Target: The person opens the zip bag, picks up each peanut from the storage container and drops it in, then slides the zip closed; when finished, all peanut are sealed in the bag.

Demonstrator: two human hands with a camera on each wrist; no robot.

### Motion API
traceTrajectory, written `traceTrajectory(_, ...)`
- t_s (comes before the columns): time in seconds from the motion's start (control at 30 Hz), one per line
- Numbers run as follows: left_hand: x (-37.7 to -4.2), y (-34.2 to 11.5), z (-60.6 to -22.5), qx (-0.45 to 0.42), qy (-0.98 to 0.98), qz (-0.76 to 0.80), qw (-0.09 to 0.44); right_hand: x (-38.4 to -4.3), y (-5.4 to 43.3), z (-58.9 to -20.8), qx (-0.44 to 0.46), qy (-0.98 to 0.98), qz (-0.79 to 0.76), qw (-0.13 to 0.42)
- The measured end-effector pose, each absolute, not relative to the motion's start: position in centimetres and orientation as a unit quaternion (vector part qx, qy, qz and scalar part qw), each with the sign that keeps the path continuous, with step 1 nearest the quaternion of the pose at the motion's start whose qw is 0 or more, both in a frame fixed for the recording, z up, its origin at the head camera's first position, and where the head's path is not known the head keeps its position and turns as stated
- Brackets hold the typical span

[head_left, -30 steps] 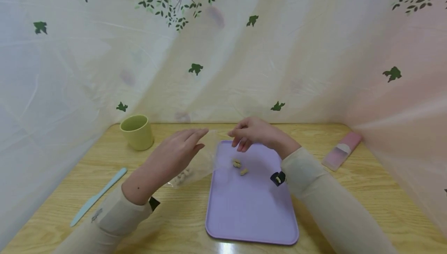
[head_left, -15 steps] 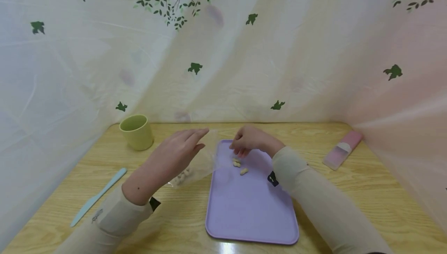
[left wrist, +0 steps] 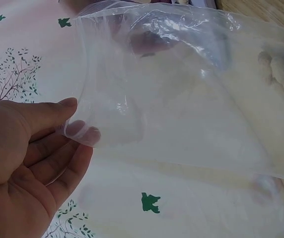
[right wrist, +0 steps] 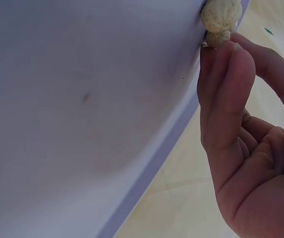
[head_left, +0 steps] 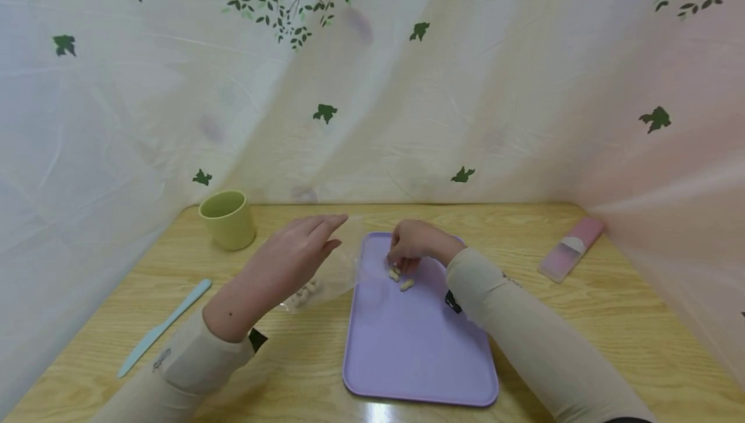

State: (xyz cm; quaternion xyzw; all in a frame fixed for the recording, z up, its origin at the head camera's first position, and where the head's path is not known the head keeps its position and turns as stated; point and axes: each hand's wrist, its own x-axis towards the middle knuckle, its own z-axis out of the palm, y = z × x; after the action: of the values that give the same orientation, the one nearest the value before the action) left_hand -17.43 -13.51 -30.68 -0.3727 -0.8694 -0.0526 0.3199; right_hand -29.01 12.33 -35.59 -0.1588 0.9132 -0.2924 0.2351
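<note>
The right wrist view's top cuts off a peanut [right wrist: 221,17]. The left wrist view's right edge cuts the clear bag [left wrist: 181,109]. Both sleeves [head_left: 535,326] run off the head view's bottom.

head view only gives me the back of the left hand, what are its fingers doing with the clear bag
Observer: In the left wrist view, the left hand holds the clear plastic bag by a corner, with the tips of two fingers showing through the plastic.
Operator: ok and the other side, my view hides the contact, is anything pinched there
Observer: Yes, in the right wrist view the right hand has its thumb and fingers at one end of a peanut, pinching it.
</note>
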Motion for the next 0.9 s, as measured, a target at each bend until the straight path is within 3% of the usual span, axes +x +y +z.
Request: traceTrajectory(0.9,-17.25,-13.54,-30.59,-0.375,-0.870,-0.053,0.316,-28.12,12.34,-35.78,-0.158,0.920,-0.257,0.252)
